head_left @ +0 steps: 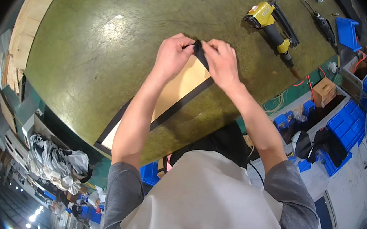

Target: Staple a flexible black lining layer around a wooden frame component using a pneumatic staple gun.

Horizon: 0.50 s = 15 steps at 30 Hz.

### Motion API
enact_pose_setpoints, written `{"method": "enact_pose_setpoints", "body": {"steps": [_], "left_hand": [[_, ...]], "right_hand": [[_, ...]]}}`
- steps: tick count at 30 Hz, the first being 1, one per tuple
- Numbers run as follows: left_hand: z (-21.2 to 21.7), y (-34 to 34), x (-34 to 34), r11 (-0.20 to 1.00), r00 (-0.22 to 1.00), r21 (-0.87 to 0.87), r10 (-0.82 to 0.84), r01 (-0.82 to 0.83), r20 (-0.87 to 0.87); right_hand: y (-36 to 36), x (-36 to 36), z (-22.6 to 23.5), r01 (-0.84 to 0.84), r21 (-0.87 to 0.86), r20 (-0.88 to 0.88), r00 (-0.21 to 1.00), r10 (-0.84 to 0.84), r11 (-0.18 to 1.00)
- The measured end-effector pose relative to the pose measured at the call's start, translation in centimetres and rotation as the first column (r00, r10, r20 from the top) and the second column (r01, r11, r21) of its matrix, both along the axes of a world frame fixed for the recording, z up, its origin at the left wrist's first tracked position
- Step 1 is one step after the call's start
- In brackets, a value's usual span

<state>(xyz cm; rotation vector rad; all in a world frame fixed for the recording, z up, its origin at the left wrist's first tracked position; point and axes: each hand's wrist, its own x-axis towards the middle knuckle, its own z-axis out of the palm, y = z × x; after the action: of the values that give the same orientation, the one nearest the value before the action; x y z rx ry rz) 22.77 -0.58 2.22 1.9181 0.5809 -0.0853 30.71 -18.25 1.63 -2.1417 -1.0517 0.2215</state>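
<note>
Long tan panel (pixel 181 88) with black edging (pixel 185 100), lying on the green surface (pixel 87 61), set diagonally from lower left to upper centre, edging bunched up at far end, midsection partly hidden

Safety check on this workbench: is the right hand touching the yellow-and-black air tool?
Apart. The head view shows bare green tabletop between the right hand and the yellow-and-black air tool.
</note>
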Motion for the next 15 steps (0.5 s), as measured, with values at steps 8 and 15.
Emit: {"method": "enact_pose_setpoints", "body": {"steps": [8,15], "left_hand": [[-0.6,-6.3,-2.6,0.892,0.967,0.421,0.063,-0.166,0.248],[-1.4,-7.5,-3.6,0.728,0.981,0.683,-0.168,0.054,0.101]], "right_hand": [[-1.0,-2.5,-1.8,-0.015,-0.015,0.188,0.982,0.018,1.0],[-3.5,0.3,-1.5,-0.028,0.148,0.09,0.996,0.015,0.989]]}}
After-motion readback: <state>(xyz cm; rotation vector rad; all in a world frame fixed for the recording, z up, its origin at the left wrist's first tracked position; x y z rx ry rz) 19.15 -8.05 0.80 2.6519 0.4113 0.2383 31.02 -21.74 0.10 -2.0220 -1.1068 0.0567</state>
